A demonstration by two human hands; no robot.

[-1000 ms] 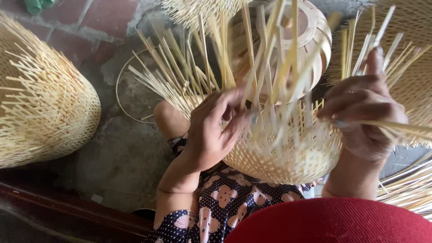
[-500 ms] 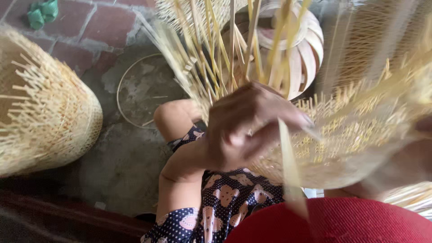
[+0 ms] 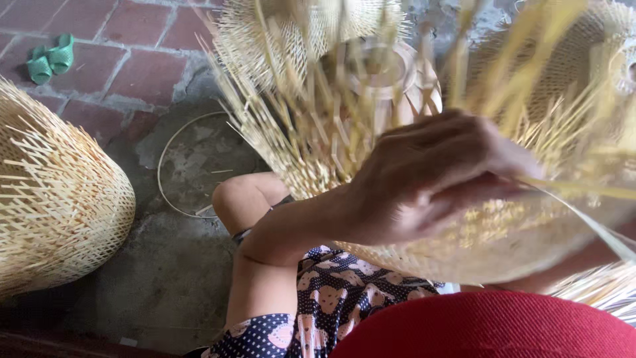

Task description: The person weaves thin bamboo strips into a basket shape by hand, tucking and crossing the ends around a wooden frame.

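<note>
Nearest the camera a red rounded surface (image 3: 490, 328) filled the bottom edge, with a dotted, patterned garment (image 3: 331, 298) beside it over the person's lap. Just above, the left hand (image 3: 430, 176) lay across the half-woven bamboo basket (image 3: 503, 238), its fingers curled and pinched together on a thin flat bamboo strip (image 3: 583, 192) that ran off to the right. The basket rested on the lap against a bare knee (image 3: 242, 199); its body was a tight, pale yellow weave, rounded like a bowl, and from its rim many loose unwoven splints (image 3: 298, 126) stood up and fanned outward, blurred in places. The right hand was hidden behind the basket, so its grip could not be told. Beyond the knee a thin wire hoop (image 3: 192, 166) lay on the grey concrete floor (image 3: 165, 272). A second woven basket (image 3: 53, 205) sat to the left, well apart. Farther off, a pair of green sandals (image 3: 50, 59) lay on red brick paving (image 3: 132, 33).
</note>
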